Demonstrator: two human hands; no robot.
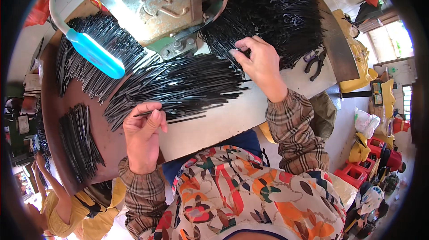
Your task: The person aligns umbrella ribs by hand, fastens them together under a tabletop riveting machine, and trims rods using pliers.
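Observation:
A broad pile of thin black rods (178,85) lies across the middle of the worktable, under a machine. At the pile's near left edge, the thumb and fingers of my left hand (142,135) are closed on a thin black rod (142,114). My right hand (261,63) is at the pile's right end, beside a larger black heap (277,12) of thin pieces. Its thumb and forefinger are bent toward each other; whatever is between them is too small to make out. The machine (156,7) has a worn metal cover and a small bolted block (178,47) below it.
A blue lamp (96,54) on a bent arm hangs over another rod stack (85,47). A smaller bundle (80,141) lies at the table's left. Black-handled pliers (316,64) rest at the right. Red crates (357,170) stand on the floor; another person (58,208) sits at lower left.

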